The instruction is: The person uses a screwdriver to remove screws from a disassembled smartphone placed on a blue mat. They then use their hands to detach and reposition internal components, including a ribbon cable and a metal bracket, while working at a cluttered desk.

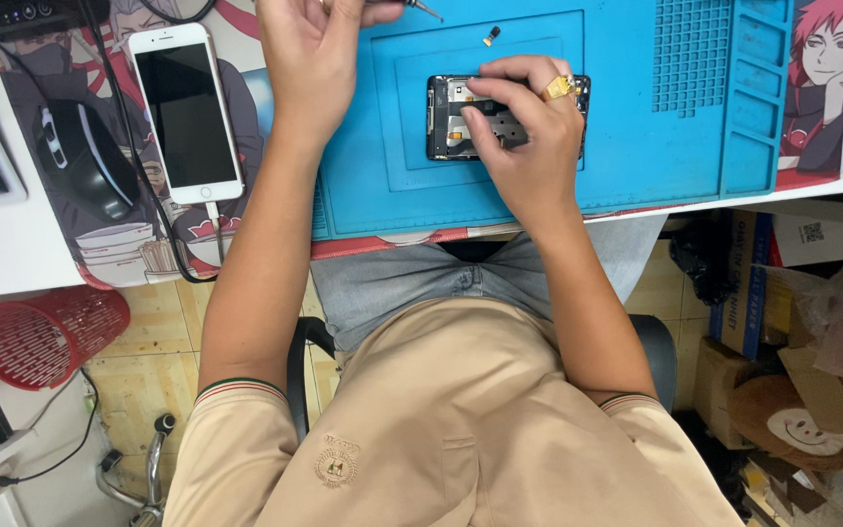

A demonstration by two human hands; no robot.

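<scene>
Evidently mid-disassembly: the right hand [524,122] presses fingertips on the opened phone [505,115] at the blue mat's [636,146] centre, while the left hand [309,54], at ten o'clock, is closed around a thin tool [420,8]. Probing inside calls for a steady tip.

1 head-worn view, looking steeply down

It faces the desk edge, blue mat [636,146], both forearms and the lap from close above; no second view.
</scene>
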